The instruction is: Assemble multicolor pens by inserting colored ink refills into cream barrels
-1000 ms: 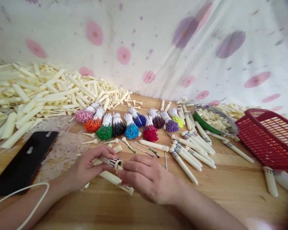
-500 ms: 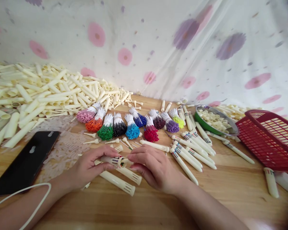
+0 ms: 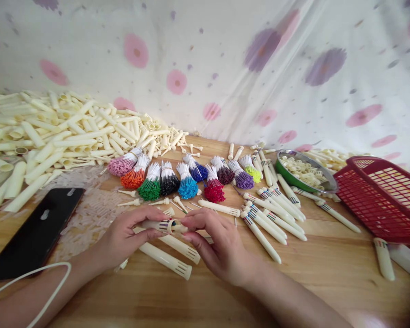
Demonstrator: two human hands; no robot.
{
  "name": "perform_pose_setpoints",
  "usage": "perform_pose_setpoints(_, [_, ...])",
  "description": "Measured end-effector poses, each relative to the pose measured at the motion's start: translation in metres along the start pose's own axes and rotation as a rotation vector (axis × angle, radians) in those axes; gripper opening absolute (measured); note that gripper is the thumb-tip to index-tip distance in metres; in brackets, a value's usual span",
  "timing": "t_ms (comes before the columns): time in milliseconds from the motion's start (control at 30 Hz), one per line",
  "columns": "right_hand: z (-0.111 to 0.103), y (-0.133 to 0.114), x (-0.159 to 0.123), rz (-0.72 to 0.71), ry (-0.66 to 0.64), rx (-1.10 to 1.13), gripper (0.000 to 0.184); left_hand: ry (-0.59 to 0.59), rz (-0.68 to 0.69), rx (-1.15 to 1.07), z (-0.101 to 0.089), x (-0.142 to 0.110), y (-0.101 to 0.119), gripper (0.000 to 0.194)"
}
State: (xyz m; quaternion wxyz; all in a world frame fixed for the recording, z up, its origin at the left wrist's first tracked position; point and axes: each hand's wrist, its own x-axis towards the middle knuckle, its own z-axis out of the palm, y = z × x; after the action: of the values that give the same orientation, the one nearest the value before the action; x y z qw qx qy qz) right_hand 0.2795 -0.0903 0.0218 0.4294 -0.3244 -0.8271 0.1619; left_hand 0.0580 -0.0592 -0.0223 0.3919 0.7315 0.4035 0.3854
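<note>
My left hand is closed round a cream multicolour pen barrel with coloured sliders in its slots, its open end facing right. At that end my right hand pinches a small cream plastic piece between thumb and fingers; it meets the barrel's mouth, but how deep it sits I cannot tell. Below the hands lie slotted cream barrels. Just beyond them stand bundles of thin white sticks with coloured ends, among them a green bundle and a red bundle.
Cream tubes are heaped at the left, near a black phone and scattered clear plastic bits. To the right lie several pens with coloured sliders, a green-sided bowl of small parts and a red basket.
My right hand has brought the small cream piece into line with the barrel's open end, and its fingers have shifted slightly. The left hand still grips the barrel.
</note>
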Motion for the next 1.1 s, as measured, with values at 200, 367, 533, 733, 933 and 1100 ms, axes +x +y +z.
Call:
perform_pose_setpoints(200, [-0.005,0.001,0.002,-0.078,-0.079,-0.024,0.010,0.013,-0.026,0.003,0.002,0.002,0.003,0.015])
perform_pose_setpoints(367, [-0.010,-0.001,0.007,-0.189,-0.134,-0.051,0.011,-0.008,-0.015,0.016,0.003,0.002,0.005,0.013])
perform_pose_setpoints(533, [-0.013,0.000,0.008,-0.221,-0.172,0.010,0.011,-0.043,0.006,0.011,0.003,0.001,0.008,0.013])
perform_pose_setpoints(733, [-0.006,0.004,0.002,0.066,0.044,0.097,0.012,0.026,0.054,-0.098,0.003,0.002,0.010,0.007])
perform_pose_setpoints(933, [-0.008,0.001,0.003,-0.122,0.070,-0.022,0.008,0.040,0.132,-0.130,0.004,0.002,0.005,0.009])
perform_pose_setpoints(1100, [-0.002,0.003,0.002,-0.212,0.008,-0.096,0.008,0.026,0.174,-0.045,0.005,0.002,0.006,0.008])
